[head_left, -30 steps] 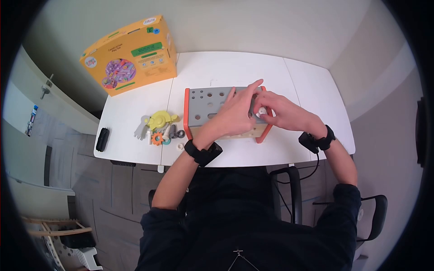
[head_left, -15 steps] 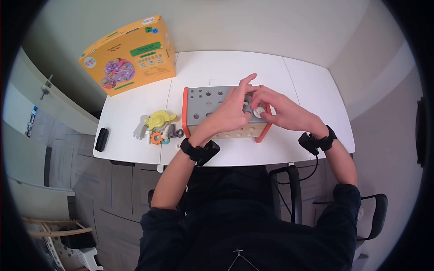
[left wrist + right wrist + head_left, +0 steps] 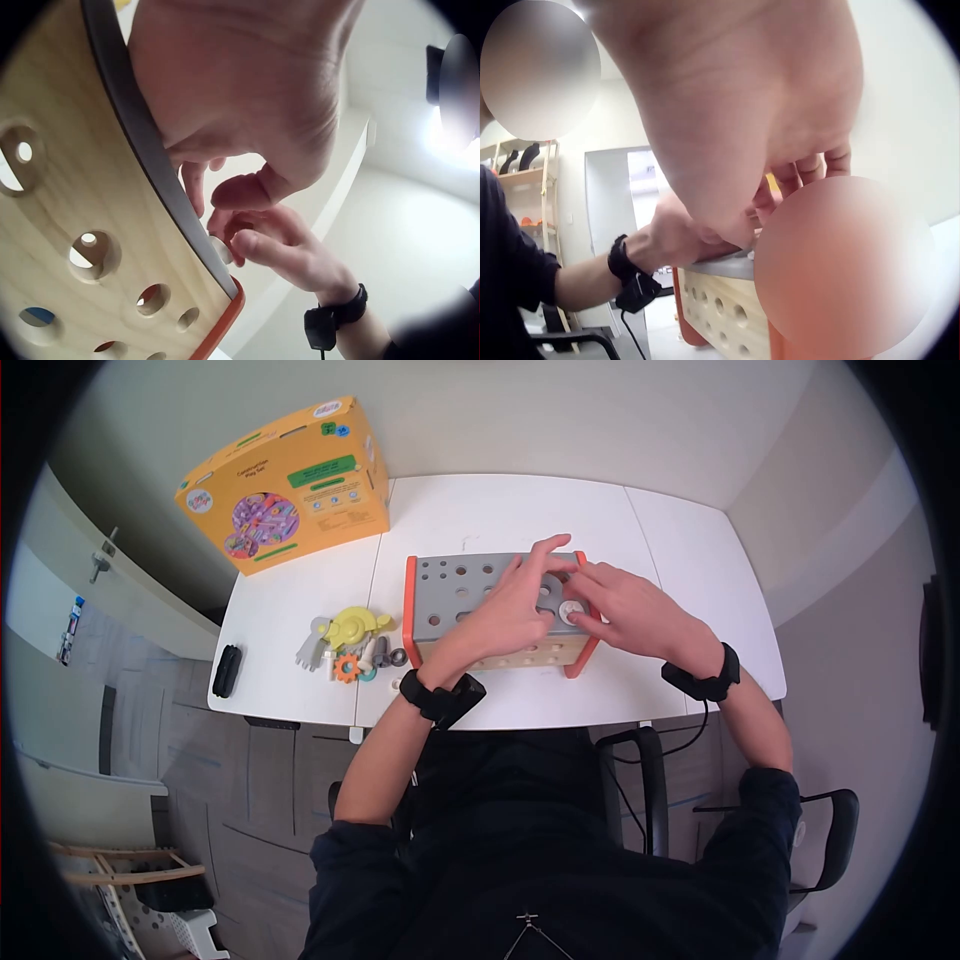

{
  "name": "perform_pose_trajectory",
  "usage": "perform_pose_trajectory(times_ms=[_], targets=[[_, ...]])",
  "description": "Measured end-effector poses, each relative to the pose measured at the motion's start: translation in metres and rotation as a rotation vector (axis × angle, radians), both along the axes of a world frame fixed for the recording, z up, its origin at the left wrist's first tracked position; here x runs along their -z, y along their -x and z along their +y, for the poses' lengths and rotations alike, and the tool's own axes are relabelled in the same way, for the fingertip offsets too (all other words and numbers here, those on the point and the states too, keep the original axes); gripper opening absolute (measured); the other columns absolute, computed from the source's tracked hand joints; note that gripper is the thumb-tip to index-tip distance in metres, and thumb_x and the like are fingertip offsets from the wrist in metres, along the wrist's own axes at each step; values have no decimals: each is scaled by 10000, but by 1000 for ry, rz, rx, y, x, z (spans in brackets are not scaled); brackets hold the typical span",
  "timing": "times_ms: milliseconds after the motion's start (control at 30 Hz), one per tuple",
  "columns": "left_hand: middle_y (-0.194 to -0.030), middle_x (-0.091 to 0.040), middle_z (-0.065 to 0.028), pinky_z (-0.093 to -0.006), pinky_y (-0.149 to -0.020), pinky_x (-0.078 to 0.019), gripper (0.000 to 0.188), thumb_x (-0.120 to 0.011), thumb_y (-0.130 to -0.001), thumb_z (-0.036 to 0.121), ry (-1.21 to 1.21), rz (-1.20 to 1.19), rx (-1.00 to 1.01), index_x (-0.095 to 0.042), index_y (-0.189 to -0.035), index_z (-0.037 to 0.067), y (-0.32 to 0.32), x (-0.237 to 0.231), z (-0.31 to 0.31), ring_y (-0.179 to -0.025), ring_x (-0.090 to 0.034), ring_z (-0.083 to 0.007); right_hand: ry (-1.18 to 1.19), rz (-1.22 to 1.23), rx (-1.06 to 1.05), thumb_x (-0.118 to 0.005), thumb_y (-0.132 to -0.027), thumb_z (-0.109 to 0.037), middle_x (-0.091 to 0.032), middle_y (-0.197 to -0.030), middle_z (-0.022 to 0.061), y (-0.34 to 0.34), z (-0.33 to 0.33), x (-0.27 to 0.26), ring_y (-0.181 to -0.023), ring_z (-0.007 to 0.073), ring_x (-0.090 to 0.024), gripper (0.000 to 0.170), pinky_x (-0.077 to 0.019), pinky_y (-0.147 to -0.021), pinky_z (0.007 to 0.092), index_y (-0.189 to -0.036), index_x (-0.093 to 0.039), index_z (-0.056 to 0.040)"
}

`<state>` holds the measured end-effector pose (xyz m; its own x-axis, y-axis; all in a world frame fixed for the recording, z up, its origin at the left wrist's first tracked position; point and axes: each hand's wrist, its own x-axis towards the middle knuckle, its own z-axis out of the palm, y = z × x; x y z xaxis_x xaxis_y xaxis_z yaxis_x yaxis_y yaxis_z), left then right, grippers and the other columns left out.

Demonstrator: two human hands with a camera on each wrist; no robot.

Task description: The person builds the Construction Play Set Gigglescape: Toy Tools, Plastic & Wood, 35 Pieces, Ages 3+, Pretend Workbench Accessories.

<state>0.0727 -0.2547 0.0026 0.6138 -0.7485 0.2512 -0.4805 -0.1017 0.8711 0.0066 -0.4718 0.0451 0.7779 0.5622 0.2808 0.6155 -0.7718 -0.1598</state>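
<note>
A toy workbench with a grey holed top (image 3: 462, 572), orange ends and a pale wooden front (image 3: 112, 202) stands on the table. On its top, near the right end, lies a white round piece (image 3: 570, 610). My right hand (image 3: 645, 610) has its thumb and fingers at that piece; the left wrist view shows them pinching the white piece (image 3: 220, 249) at the top's edge. My left hand (image 3: 508, 612) is over the middle of the top, one finger raised and extended, thumb bent. What lies beneath its palm is hidden.
Left of the workbench lie a yellow helmet-like piece (image 3: 352, 626), an orange gear (image 3: 346, 668), a grey toy piece (image 3: 311, 645) and several small parts. A yellow carton (image 3: 290, 490) stands at the back left, a black case (image 3: 227, 670) at the left edge of the table (image 3: 480, 705).
The white piece has shifted slightly left and now sits flatter on the top. My right hand has turned further over it; my left hand has moved slightly left.
</note>
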Motion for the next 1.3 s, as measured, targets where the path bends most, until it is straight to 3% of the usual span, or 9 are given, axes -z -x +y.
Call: perform_pose_trajectory(times_ms=[200,267,433,633,867,1033,1067,1200,1300], targets=[[-1525,-541,-158,-561,-1280,-266,957,-823,-882,277,-211,-393,-73,-292,-1662,113,17,-2,-8,-1450,-485,-354,336,-373,-101,-736,-888,-202,-674,-778,60,-16,0,24,-741,246,-693,148,-523,-623,370,-845,-674,-74],[-1521,-545,-167,-582,-1285,-246,1022,-861,-860,397,-282,-553,-137,-295,-1662,112,19,8,-14,-1446,-494,-352,458,-383,-68,-760,-822,-181,-649,-709,39,-22,1,30,-684,212,-677,158,-493,-561,348,-739,-664,-87],[-1526,-546,-183,-558,-1291,-261,1004,-857,-857,433,-281,-530,-242,-326,-1630,73,26,13,-20,-1458,-493,-341,595,-235,94,-780,-748,-168,-577,-552,3,-20,12,27,-524,186,-616,235,-399,-449,327,-575,-629,-116],[-1487,-586,-178,-538,-1290,-285,906,-854,-859,403,-316,-570,-268,-407,-1551,26,27,14,-20,-1488,-475,-325,528,-147,219,-770,-775,-219,-602,-550,72,-13,23,26,-492,247,-643,252,-441,-462,357,-653,-628,-50],[-1486,-587,-178,-533,-1270,-310,812,-836,-874,327,-264,-592,-311,-459,-1526,23,30,18,-21,-1457,-502,-343,460,-170,354,-714,-840,-209,-658,-595,44,-8,29,35,-542,229,-683,217,-466,-478,366,-649,-682,-111],[-1445,-614,-165,-454,-1150,-449,577,-713,-962,132,88,-233,-181,-512,-1496,43,33,-2,17,-1303,-612,-277,434,-188,352,-654,-934,-240,-639,-563,56,-10,25,39,-511,262,-675,307,-471,-473,380,-662,-681,-102],[-1425,-625,-161,-433,-1105,-493,522,-682,-978,87,204,-128,-187,-536,-1479,51,38,-6,32,-1246,-645,-259,432,-226,371,-593,-1015,-251,-594,-517,54,-10,29,39,-457,267,-639,400,-462,-464,391,-647,-648,-103],[-1234,-675,-98,-381,-812,-561,285,-597,-988,-30,85,-268,-658,-711,-1222,84,40,0,123,-893,-666,-222,428,-179,415,-551,-1064,-268,-609,-544,122,-7,34,42,-495,323,-641,487,-489,-494,435,-626,-632,-72],[-1124,-673,-105,-416,-838,-552,234,-619,-965,-6,-258,-206,-714,-704,-1169,71,31,41,172,-1017,-674,-312,452,-276,397,-534,-1075,-236,-526,-478,44,-6,32,47,-429,247,-609,481,-444,-445,372,-612,-555,-110]])
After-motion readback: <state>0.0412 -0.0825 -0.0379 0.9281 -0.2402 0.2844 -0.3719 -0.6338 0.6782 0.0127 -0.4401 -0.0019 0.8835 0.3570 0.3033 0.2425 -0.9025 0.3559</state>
